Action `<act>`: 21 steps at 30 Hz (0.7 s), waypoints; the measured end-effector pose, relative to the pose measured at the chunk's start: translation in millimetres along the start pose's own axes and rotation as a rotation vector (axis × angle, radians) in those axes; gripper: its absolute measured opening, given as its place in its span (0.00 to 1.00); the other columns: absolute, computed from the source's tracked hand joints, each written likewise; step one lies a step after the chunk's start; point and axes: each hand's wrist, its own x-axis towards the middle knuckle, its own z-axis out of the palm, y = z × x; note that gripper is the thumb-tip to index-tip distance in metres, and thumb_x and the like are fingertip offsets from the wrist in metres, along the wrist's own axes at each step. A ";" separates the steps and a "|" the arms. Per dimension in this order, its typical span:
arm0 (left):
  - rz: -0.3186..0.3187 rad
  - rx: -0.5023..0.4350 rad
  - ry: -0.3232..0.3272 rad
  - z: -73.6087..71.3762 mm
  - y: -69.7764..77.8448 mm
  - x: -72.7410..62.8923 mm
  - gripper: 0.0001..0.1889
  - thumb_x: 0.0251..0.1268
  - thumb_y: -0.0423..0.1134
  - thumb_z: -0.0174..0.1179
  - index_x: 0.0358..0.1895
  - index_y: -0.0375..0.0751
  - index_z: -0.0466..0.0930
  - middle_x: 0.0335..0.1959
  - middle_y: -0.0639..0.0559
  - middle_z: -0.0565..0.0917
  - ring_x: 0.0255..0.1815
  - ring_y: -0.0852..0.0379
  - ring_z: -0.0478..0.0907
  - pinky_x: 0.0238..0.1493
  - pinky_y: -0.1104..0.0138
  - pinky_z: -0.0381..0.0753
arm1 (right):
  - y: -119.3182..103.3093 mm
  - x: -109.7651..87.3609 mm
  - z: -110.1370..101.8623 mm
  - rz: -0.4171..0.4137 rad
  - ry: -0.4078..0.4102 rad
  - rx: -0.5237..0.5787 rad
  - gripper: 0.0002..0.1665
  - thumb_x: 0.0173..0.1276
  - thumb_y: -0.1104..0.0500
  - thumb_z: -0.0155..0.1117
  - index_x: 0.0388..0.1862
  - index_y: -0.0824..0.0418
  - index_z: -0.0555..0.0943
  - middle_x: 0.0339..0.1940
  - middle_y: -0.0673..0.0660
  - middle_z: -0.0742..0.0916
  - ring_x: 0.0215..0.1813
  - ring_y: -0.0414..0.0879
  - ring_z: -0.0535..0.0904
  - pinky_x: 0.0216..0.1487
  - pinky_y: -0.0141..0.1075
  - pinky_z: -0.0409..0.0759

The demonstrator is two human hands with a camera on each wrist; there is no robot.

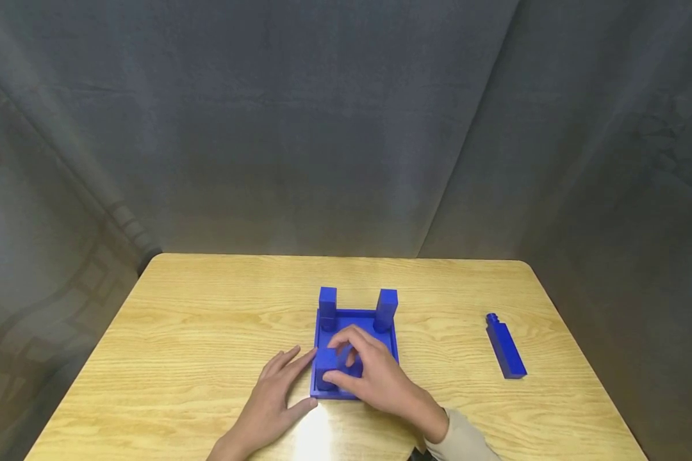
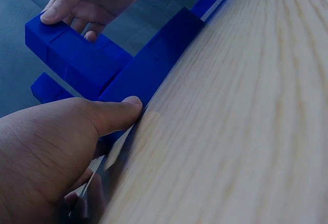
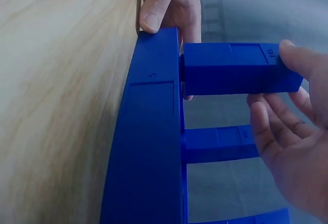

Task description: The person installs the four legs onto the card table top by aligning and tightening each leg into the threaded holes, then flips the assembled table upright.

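Observation:
A square blue tabletop [image 1: 356, 313] with a raised rim lies on the wooden table, like a small table turned upside down. Blue legs stand upright at its far-left corner [image 1: 327, 302] and far-right corner [image 1: 387, 306]. At the near-left corner, my right hand [image 1: 380, 379] pinches the upper part of another upright blue leg [image 3: 230, 67] between thumb and fingers. In the right wrist view, a narrow gap shows between this leg and the tabletop. My left hand [image 1: 268, 406] touches the tabletop's near-left corner with its thumb, the other fingers extended along the left side.
A loose blue leg [image 1: 506, 349] with a threaded end lies on the right part of the wooden table [image 1: 207, 301]. Grey curtains [image 1: 300, 128] hang behind and at both sides of the table.

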 end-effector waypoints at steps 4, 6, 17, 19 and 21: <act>-0.051 -0.025 -0.011 0.2 0.9 0.2 0.42 0.66 0.54 0.79 0.83 0.57 0.75 0.79 0.40 0.79 0.79 0.26 0.71 0.73 0.20 0.67 | 0.1 0.0 0.7 -0.007 0.005 0.008 0.28 0.70 0.57 0.84 0.66 0.51 0.83 0.47 0.47 0.87 0.38 0.39 0.82 0.38 0.39 0.89; -0.082 -0.038 -0.020 -0.1 1.6 0.2 0.42 0.66 0.55 0.79 0.83 0.59 0.75 0.80 0.38 0.77 0.79 0.24 0.70 0.72 0.19 0.66 | 0.3 -0.3 0.8 -0.024 -0.005 0.012 0.30 0.71 0.57 0.82 0.70 0.51 0.84 0.49 0.47 0.87 0.39 0.39 0.83 0.38 0.38 0.90; -0.149 -0.059 -0.045 -1.2 3.1 1.1 0.42 0.66 0.58 0.78 0.83 0.62 0.75 0.81 0.39 0.75 0.81 0.23 0.67 0.74 0.18 0.64 | -2.1 -0.8 -6.2 -0.052 -0.086 0.034 0.30 0.79 0.57 0.74 0.77 0.51 0.82 0.61 0.50 0.86 0.46 0.43 0.86 0.46 0.33 0.89; -0.147 -0.058 -0.044 -0.9 2.9 1.1 0.42 0.66 0.58 0.78 0.83 0.62 0.75 0.81 0.39 0.75 0.81 0.23 0.67 0.74 0.18 0.64 | -2.3 -0.6 -7.1 -0.050 -0.090 0.034 0.30 0.79 0.58 0.73 0.78 0.50 0.82 0.62 0.50 0.86 0.46 0.42 0.86 0.46 0.32 0.89; -0.144 -0.057 -0.044 -0.8 2.6 0.9 0.42 0.66 0.59 0.78 0.83 0.62 0.75 0.81 0.39 0.75 0.81 0.23 0.67 0.73 0.18 0.64 | -2.4 -0.4 -7.1 -0.039 -0.091 0.029 0.30 0.79 0.58 0.73 0.78 0.49 0.82 0.62 0.49 0.86 0.47 0.40 0.85 0.46 0.33 0.89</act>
